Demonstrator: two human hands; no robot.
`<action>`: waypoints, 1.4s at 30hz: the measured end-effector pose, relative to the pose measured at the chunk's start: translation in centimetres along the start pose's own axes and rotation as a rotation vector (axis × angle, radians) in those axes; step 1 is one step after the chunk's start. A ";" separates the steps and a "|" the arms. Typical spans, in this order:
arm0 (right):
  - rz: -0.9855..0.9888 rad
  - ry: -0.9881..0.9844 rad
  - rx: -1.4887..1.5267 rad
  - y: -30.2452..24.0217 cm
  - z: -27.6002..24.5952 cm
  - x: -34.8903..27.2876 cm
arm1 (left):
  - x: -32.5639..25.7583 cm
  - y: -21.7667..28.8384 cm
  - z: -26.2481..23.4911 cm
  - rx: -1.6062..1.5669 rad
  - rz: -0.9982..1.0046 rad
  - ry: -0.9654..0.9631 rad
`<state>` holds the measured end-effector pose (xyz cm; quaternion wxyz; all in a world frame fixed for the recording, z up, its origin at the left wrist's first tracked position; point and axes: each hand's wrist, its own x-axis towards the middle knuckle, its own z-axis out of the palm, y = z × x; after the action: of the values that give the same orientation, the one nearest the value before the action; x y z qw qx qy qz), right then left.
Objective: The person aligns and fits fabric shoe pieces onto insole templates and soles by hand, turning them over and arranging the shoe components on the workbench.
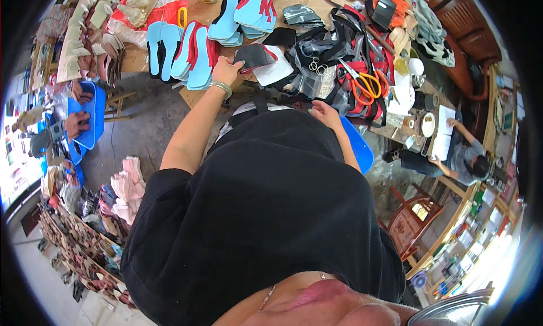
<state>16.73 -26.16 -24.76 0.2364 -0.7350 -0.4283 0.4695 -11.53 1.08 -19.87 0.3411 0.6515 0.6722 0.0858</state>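
Note:
My left hand [226, 71], with a bangle at the wrist, pinches the edge of a black shoe piece with red trim [254, 55] at the table's near edge. A white sheet [274, 69] lies partly under that piece. Just left of the hand are light-blue insoles [199, 66] with red edging, and more blue insoles [255, 9] are stacked behind. My right hand [326, 113] is low by the table edge, near a pile of black and red straps [328, 49]. Its fingers are curled, and I cannot make out whether anything is between them.
Orange-handled scissors [365, 85] and metal rings [318, 66] lie on the pile. A blue bin [357, 146] stands below the table, another blue bin [93, 117] at left. A co-worker [466, 156] sits at right beside papers. A wooden chair [413, 218] stands behind at right.

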 end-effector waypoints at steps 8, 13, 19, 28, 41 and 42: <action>-0.212 -0.084 -0.138 -7.8 -7.5 2.6 | -0.1 -0.3 1.3 -0.022 -0.091 0.055; -0.306 -0.222 -0.134 -10.0 -7.5 5.4 | -0.9 0.0 2.0 -0.197 -0.212 0.073; -0.417 -0.337 -0.150 -13.8 -5.9 8.9 | -0.6 -1.6 3.2 -0.372 -0.262 0.035; -0.490 -0.179 -0.315 -18.4 -5.3 14.4 | -0.8 -0.3 -0.3 -0.645 -0.269 -0.255; -1.228 0.004 -1.202 -30.5 -4.7 33.3 | -0.4 1.2 -7.5 -1.799 -0.192 -0.606; -1.232 -0.072 -1.243 -30.6 -4.9 34.2 | -0.3 1.1 -7.6 -1.853 -0.224 -0.587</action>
<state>15.17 19.18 -16.30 -0.0089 -0.3533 -0.9347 -0.0374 -14.96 3.45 -13.39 0.8777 0.0533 0.2851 0.3815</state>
